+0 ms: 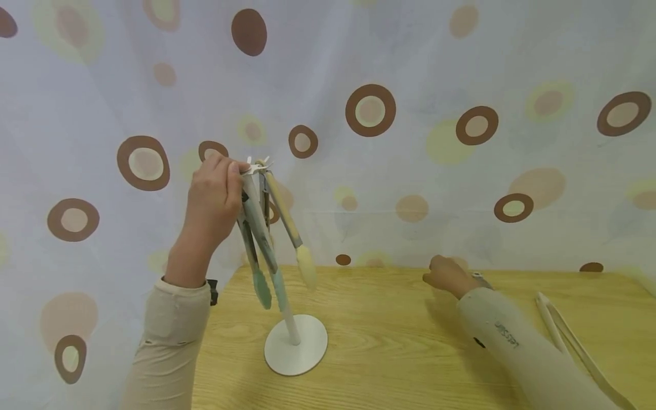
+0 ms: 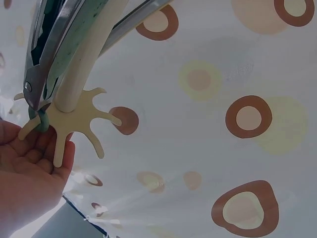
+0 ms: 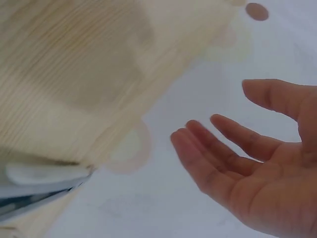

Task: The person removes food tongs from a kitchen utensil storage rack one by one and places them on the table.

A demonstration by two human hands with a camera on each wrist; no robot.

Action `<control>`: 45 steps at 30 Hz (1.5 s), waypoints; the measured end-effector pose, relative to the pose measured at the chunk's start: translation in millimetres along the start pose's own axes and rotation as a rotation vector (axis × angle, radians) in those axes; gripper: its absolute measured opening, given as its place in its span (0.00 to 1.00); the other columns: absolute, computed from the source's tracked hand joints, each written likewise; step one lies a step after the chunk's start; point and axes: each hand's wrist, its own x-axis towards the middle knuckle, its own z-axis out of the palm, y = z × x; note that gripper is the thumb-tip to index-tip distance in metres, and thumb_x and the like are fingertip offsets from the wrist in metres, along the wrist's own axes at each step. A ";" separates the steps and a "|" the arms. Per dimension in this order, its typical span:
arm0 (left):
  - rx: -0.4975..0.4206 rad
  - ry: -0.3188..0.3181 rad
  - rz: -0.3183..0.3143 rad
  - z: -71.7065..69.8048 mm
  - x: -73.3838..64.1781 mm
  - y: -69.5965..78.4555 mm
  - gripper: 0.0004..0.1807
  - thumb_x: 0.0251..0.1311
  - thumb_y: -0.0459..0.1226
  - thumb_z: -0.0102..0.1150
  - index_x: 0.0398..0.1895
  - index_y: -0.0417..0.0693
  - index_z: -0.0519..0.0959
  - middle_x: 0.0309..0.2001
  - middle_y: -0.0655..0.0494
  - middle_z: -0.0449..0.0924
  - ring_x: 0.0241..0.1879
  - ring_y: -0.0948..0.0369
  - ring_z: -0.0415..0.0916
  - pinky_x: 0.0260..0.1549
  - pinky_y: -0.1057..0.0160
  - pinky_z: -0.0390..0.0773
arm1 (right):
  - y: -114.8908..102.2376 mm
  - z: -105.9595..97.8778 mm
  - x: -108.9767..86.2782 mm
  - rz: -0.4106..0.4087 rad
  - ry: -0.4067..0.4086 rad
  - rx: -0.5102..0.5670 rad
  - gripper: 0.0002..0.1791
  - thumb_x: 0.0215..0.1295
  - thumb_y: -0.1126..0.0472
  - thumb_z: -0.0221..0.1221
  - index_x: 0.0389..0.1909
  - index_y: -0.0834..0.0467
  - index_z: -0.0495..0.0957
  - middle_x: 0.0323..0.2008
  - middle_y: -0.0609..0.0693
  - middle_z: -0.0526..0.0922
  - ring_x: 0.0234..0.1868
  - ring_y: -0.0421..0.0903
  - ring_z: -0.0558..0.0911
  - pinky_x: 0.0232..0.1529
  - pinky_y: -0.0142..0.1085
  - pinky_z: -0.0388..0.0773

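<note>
A pale metal utensil stand [image 1: 292, 329] with a round base and a star of hooks [image 2: 79, 119] on top stands at the table's left. My left hand [image 1: 212, 196] grips the hooks at the top, its fingers curled around them. Green-tipped tongs [image 1: 277, 279] hang there by a green loop [image 2: 42, 119] beside my fingers. Yellow tongs [image 1: 283, 205] hang on the right side of the stand. My right hand [image 1: 448, 276], holding nothing, hovers over the table's back edge with loosely bent fingers [image 3: 237, 136]. Nearest to it are pale tongs [image 1: 556, 324] on the table.
The wooden table [image 1: 384, 353] extends beneath both arms. Behind it hangs a white curtain [image 1: 328, 68] with brown, peach and yellow spots. The stand's round base lies between my two forearms.
</note>
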 end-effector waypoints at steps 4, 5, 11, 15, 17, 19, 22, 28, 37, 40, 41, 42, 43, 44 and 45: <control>-0.005 0.004 0.001 -1.0 0.3 0.1 0.19 0.71 0.33 0.35 0.41 0.30 0.79 0.36 0.37 0.72 0.38 0.42 0.67 0.45 0.44 0.66 | -23.8 2.0 4.8 -0.024 0.061 0.091 0.24 0.67 0.64 0.50 0.54 0.81 0.66 0.53 0.77 0.70 0.52 0.70 0.73 0.49 0.55 0.74; -0.007 0.004 0.001 -1.1 0.4 0.2 0.19 0.71 0.33 0.35 0.41 0.30 0.79 0.36 0.37 0.72 0.38 0.42 0.67 0.46 0.43 0.66 | -29.4 2.6 6.2 -0.033 0.077 0.106 0.23 0.68 0.63 0.50 0.54 0.81 0.66 0.53 0.76 0.70 0.51 0.69 0.75 0.48 0.55 0.74; -0.014 0.004 -0.004 -0.6 0.3 0.7 0.19 0.72 0.33 0.36 0.40 0.30 0.79 0.35 0.38 0.71 0.37 0.43 0.66 0.44 0.44 0.66 | -54.6 7.4 15.1 -0.107 0.112 0.183 0.24 0.69 0.62 0.51 0.56 0.78 0.67 0.46 0.70 0.76 0.44 0.62 0.79 0.43 0.50 0.77; -0.014 0.002 -0.007 -0.4 0.3 1.2 0.20 0.72 0.33 0.36 0.40 0.30 0.79 0.34 0.38 0.70 0.35 0.44 0.65 0.42 0.45 0.66 | -67.8 10.2 20.1 -0.161 0.122 0.249 0.23 0.71 0.60 0.51 0.58 0.75 0.68 0.48 0.68 0.76 0.47 0.61 0.78 0.45 0.50 0.77; -0.012 0.003 -0.007 -0.3 -0.1 1.4 0.20 0.72 0.33 0.36 0.40 0.30 0.79 0.34 0.38 0.70 0.35 0.44 0.65 0.41 0.45 0.66 | -73.7 11.3 21.8 -0.197 0.138 0.280 0.23 0.72 0.59 0.50 0.59 0.73 0.68 0.50 0.67 0.76 0.49 0.61 0.77 0.47 0.50 0.76; -0.008 0.004 -0.005 -0.1 -0.4 1.4 0.20 0.72 0.33 0.36 0.40 0.30 0.79 0.34 0.38 0.69 0.34 0.44 0.65 0.40 0.45 0.66 | -79.9 12.5 23.1 -0.223 0.153 0.319 0.23 0.73 0.58 0.50 0.60 0.71 0.69 0.52 0.66 0.76 0.51 0.61 0.76 0.48 0.50 0.76; -0.002 0.009 -0.003 0.1 -0.9 1.3 0.20 0.72 0.33 0.36 0.40 0.30 0.79 0.33 0.38 0.69 0.34 0.44 0.65 0.40 0.45 0.66 | -89.3 14.4 23.9 -0.265 0.175 0.372 0.22 0.75 0.57 0.48 0.59 0.69 0.70 0.54 0.64 0.75 0.52 0.60 0.76 0.50 0.50 0.75; -0.004 0.017 0.003 0.5 -0.9 1.0 0.20 0.72 0.33 0.36 0.40 0.30 0.79 0.33 0.39 0.69 0.34 0.44 0.65 0.40 0.45 0.67 | -110.9 17.0 24.4 -0.323 0.207 0.465 0.23 0.76 0.53 0.45 0.61 0.64 0.71 0.56 0.60 0.76 0.57 0.58 0.73 0.56 0.53 0.70; -0.010 0.029 0.010 0.8 -0.9 2.5 0.19 0.71 0.32 0.36 0.40 0.29 0.79 0.33 0.38 0.69 0.34 0.44 0.65 0.39 0.46 0.66 | -147.4 13.7 20.9 -0.427 0.156 0.656 0.26 0.76 0.49 0.44 0.65 0.61 0.68 0.63 0.58 0.71 0.64 0.56 0.69 0.61 0.55 0.66; -0.009 0.028 0.013 0.7 -1.2 1.8 0.19 0.71 0.32 0.36 0.39 0.29 0.79 0.32 0.39 0.68 0.34 0.44 0.65 0.39 0.46 0.66 | -158.9 13.6 20.0 -0.463 0.099 0.739 0.27 0.76 0.48 0.44 0.68 0.59 0.65 0.66 0.57 0.67 0.65 0.59 0.67 0.58 0.55 0.69; -0.009 0.027 0.014 0.8 -1.1 1.5 0.19 0.71 0.32 0.36 0.39 0.29 0.79 0.32 0.39 0.68 0.33 0.44 0.65 0.39 0.46 0.66 | -162.4 13.9 20.2 -0.475 0.088 0.760 0.28 0.76 0.48 0.44 0.69 0.58 0.64 0.67 0.56 0.67 0.63 0.60 0.69 0.54 0.53 0.72; -0.008 0.027 0.014 0.9 -1.1 1.3 0.19 0.71 0.32 0.36 0.39 0.29 0.79 0.32 0.39 0.68 0.33 0.44 0.65 0.39 0.45 0.66 | -165.8 13.9 20.0 -0.485 0.081 0.773 0.28 0.76 0.47 0.44 0.70 0.58 0.63 0.67 0.56 0.66 0.63 0.60 0.69 0.54 0.52 0.73; -0.006 0.026 0.015 1.0 -1.0 0.7 0.19 0.71 0.33 0.37 0.39 0.29 0.79 0.31 0.39 0.68 0.33 0.44 0.65 0.39 0.45 0.66 | -169.0 14.2 20.2 -0.493 0.084 0.777 0.28 0.75 0.47 0.44 0.70 0.57 0.63 0.67 0.55 0.66 0.63 0.59 0.69 0.54 0.51 0.73; -0.005 0.025 0.015 1.1 -1.0 0.4 0.19 0.71 0.33 0.37 0.39 0.29 0.79 0.31 0.39 0.68 0.33 0.44 0.65 0.39 0.45 0.66 | -172.1 14.4 20.3 -0.502 0.085 0.781 0.28 0.75 0.47 0.44 0.70 0.56 0.62 0.67 0.54 0.66 0.64 0.57 0.69 0.55 0.50 0.72; -0.003 0.024 0.013 1.3 -1.0 0.2 0.19 0.71 0.33 0.37 0.39 0.29 0.79 0.31 0.39 0.68 0.33 0.44 0.65 0.39 0.45 0.66 | -174.8 14.8 20.7 -0.514 0.083 0.789 0.29 0.76 0.47 0.43 0.71 0.56 0.62 0.68 0.53 0.66 0.65 0.56 0.68 0.57 0.48 0.71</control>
